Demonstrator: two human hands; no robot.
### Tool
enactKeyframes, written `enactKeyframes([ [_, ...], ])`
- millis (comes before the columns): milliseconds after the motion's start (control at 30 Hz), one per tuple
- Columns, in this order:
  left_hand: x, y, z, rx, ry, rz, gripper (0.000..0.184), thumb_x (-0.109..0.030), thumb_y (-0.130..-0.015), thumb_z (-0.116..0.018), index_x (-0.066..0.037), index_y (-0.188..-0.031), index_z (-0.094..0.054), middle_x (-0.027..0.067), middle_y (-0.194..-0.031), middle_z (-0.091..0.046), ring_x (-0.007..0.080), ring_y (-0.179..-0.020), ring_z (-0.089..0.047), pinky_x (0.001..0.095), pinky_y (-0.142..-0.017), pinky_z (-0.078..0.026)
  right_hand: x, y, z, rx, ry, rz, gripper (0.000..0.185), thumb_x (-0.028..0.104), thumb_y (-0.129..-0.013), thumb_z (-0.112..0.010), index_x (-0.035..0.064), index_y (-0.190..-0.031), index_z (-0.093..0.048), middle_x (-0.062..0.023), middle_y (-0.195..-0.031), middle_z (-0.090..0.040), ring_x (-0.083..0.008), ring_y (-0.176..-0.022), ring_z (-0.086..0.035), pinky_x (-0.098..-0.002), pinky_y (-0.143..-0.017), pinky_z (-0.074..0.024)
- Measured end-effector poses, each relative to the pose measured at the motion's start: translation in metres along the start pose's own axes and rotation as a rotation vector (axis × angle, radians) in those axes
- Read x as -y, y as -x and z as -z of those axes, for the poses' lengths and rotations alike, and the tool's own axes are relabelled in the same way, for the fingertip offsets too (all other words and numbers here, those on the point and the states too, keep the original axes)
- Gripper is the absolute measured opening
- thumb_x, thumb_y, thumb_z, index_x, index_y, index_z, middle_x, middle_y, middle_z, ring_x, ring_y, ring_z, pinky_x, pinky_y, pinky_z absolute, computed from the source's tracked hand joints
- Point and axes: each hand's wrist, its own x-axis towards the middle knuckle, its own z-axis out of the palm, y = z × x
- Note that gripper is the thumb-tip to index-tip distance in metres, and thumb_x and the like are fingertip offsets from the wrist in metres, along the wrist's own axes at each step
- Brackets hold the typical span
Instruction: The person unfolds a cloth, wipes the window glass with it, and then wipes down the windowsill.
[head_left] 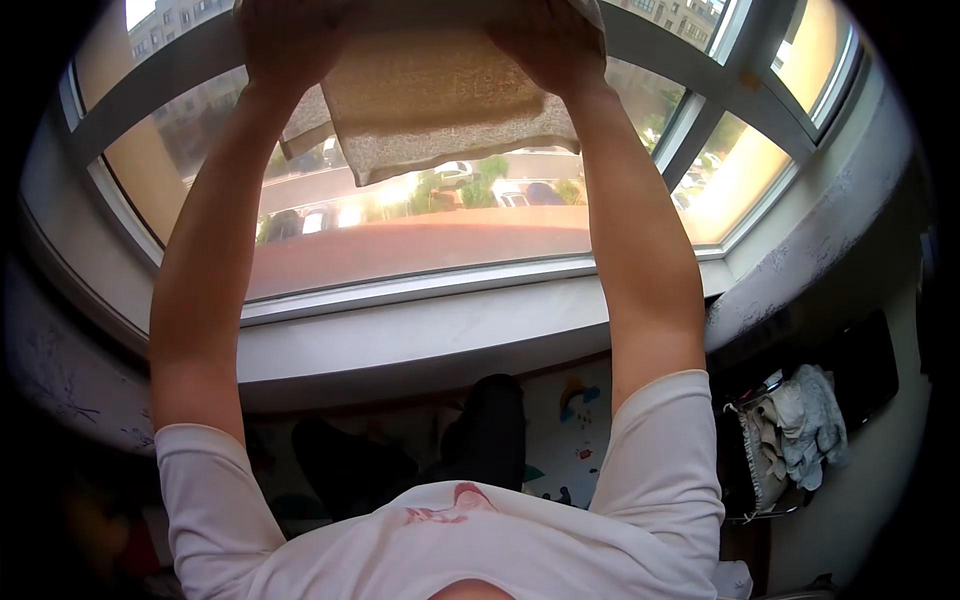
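Note:
A light-coloured towel [440, 100] hangs in front of the window, lit from behind, with its lower edge loose and a folded corner at the left. My left hand [290, 45] grips its upper left side, and my right hand [548, 45] grips the upper right. Both arms are raised. The towel's top runs out of view at the upper edge, and the fingers are dark and partly hidden.
Behind the towel is a wide window with grey frames and a white sill [430, 330]. At the lower right, crumpled clothes [800, 425] lie in a dark basket or cart. A patterned mat [570, 430] covers the floor around my legs. Parked cars show outside.

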Motion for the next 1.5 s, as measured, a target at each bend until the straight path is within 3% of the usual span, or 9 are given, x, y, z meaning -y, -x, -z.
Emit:
enactKeyframes([
  [167, -0.023, -0.007, 0.001, -0.038, 0.167, -0.058, 0.085, -0.046, -0.080, -0.073, -0.006, -0.148, -0.043, 0.0203, -0.148, -0.046, 0.0395, -0.142, -0.037, 0.0581, -0.117, -0.026, -0.027, 0.007, -0.041, -0.203, -0.043, -0.068, 0.091, 0.046, -0.082, -0.074, 0.0101, -0.156, -0.035, -0.0242, -0.150, -0.041, -0.0439, -0.142, -0.036, -0.0556, -0.117, -0.0293],
  [267, -0.019, 0.000, 0.010, 0.027, 0.216, -0.067, 0.087, -0.045, -0.080, -0.074, -0.003, -0.148, -0.041, 0.0210, -0.146, -0.046, 0.0406, -0.141, -0.037, 0.0580, -0.117, -0.026, 0.026, -0.002, -0.043, -0.195, -0.102, -0.146, 0.096, 0.048, -0.081, -0.073, 0.0081, -0.158, -0.032, -0.0260, -0.150, -0.038, -0.0471, -0.140, -0.035, -0.0584, -0.116, -0.0273],
  [467, -0.007, 0.008, 0.030, 0.048, 0.147, -0.052, 0.091, -0.047, -0.084, -0.071, 0.003, -0.151, -0.035, 0.0246, -0.148, -0.040, 0.0447, -0.140, -0.037, 0.0581, -0.118, -0.025, 0.104, -0.021, -0.066, -0.236, -0.179, 0.088, 0.097, 0.053, -0.084, -0.069, 0.0055, -0.159, -0.029, -0.0244, -0.151, -0.039, -0.0451, -0.143, -0.034, -0.0576, -0.118, -0.0280],
  [600, 0.030, 0.020, 0.014, 0.093, 0.073, 0.032, 0.090, -0.047, -0.088, -0.068, 0.002, -0.154, -0.032, 0.0251, -0.152, -0.038, 0.0436, -0.145, -0.032, 0.0567, -0.122, -0.021, 0.077, -0.018, -0.055, -0.097, -0.092, 0.085, 0.094, 0.056, -0.086, -0.068, 0.0096, -0.159, -0.031, -0.0213, -0.153, -0.042, -0.0407, -0.144, -0.037, -0.0559, -0.117, -0.0311],
  [767, 0.058, 0.015, 0.003, -0.012, 0.063, -0.027, 0.076, -0.050, -0.086, -0.071, -0.010, -0.147, -0.049, 0.0194, -0.141, -0.055, 0.0383, -0.136, -0.048, 0.0564, -0.109, -0.036, 0.012, -0.009, -0.025, -0.036, -0.033, 0.055, 0.087, 0.057, -0.085, -0.069, 0.0119, -0.154, -0.041, -0.0187, -0.149, -0.046, -0.0379, -0.139, -0.043, -0.0552, -0.113, -0.0359],
  [1000, 0.032, 0.025, 0.015, -0.020, 0.049, -0.036, 0.078, -0.048, -0.087, -0.071, -0.004, -0.147, -0.047, 0.0222, -0.142, -0.052, 0.0405, -0.137, -0.045, 0.0567, -0.111, -0.035, 0.094, -0.023, -0.062, -0.425, -0.136, -0.207, 0.091, 0.057, -0.083, -0.069, 0.0120, -0.156, -0.039, -0.0188, -0.144, -0.048, -0.0454, -0.135, -0.040, -0.0623, -0.111, -0.0297],
  [1067, 0.034, 0.026, 0.017, -0.063, 0.045, -0.062, 0.067, -0.037, -0.084, -0.074, -0.005, -0.138, -0.051, 0.0181, -0.134, -0.055, 0.0393, -0.130, -0.048, 0.0535, -0.109, -0.037, 0.135, -0.029, -0.072, -0.497, -0.076, -0.069, 0.088, 0.057, -0.084, -0.070, 0.0121, -0.154, -0.043, -0.0188, -0.141, -0.050, -0.0443, -0.133, -0.042, -0.0611, -0.109, -0.0317],
  [1267, 0.075, 0.032, 0.009, 0.002, 0.045, -0.076, 0.081, -0.036, -0.077, -0.076, -0.001, -0.145, -0.047, 0.0209, -0.142, -0.051, 0.0402, -0.136, -0.045, 0.0523, -0.112, -0.037, 0.158, -0.036, -0.075, -0.282, -0.375, -0.058, 0.084, 0.062, -0.075, -0.071, 0.0319, -0.149, -0.047, -0.0029, -0.143, -0.050, -0.0306, -0.140, -0.039, -0.0549, -0.116, -0.0291],
  [1500, 0.062, 0.028, 0.013, 0.018, 0.022, 0.045, 0.089, -0.045, -0.081, -0.075, -0.001, -0.151, -0.040, 0.0250, -0.147, -0.046, 0.0450, -0.139, -0.040, 0.0573, -0.113, -0.032, 0.050, -0.022, -0.038, -0.214, -0.127, -0.048, 0.068, 0.062, -0.078, -0.072, 0.0429, -0.140, -0.054, -0.0006, -0.136, -0.053, -0.0263, -0.135, -0.044, -0.0522, -0.112, -0.0338],
])
